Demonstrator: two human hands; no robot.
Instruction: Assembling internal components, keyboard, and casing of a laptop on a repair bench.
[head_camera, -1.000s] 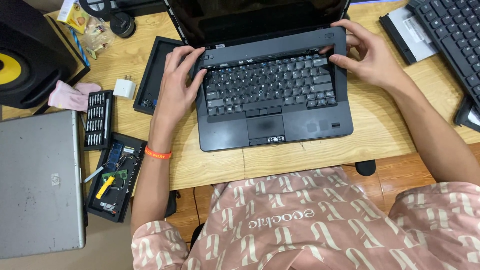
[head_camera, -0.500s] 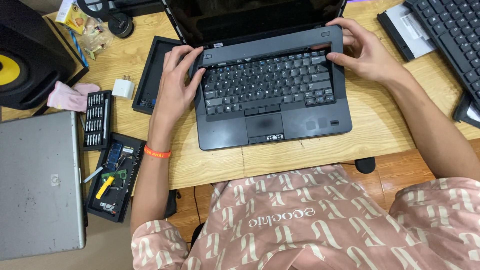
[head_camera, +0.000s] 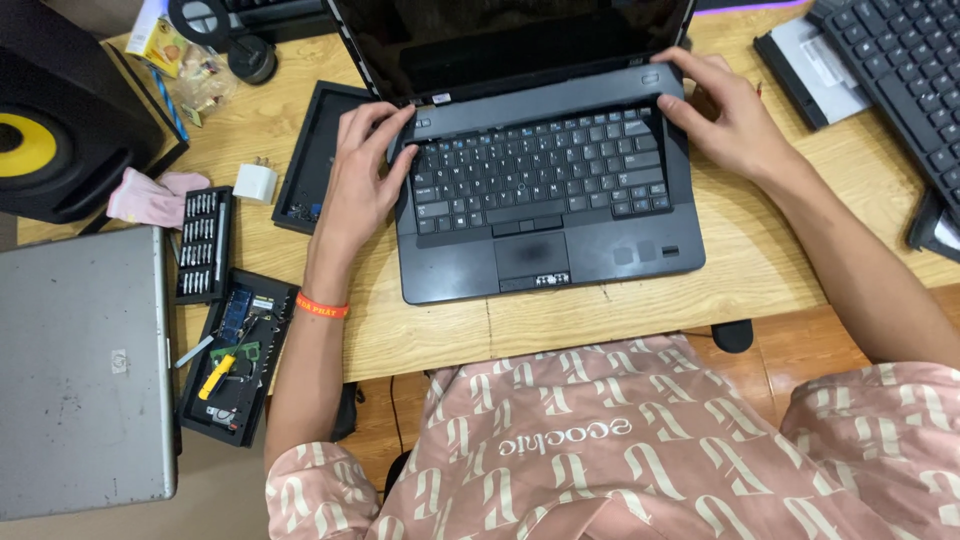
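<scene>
Open black laptop (head_camera: 540, 190) on a wooden table (head_camera: 760, 270) — left hand (head_camera: 360, 185) flat on the keyboard's left edge, right hand (head_camera: 725, 115) pressing its upper right corner — with a screwdriver bit set (head_camera: 203, 245) and closed grey laptop (head_camera: 85, 370) lying to the left.

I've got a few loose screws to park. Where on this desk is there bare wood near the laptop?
Bare desk lies right of the black laptop, under the right forearm, and in a strip along the front edge below the laptop. Left of the left hand it is crowded: black tray, white charger, screwdriver bit set, parts tray.
</scene>
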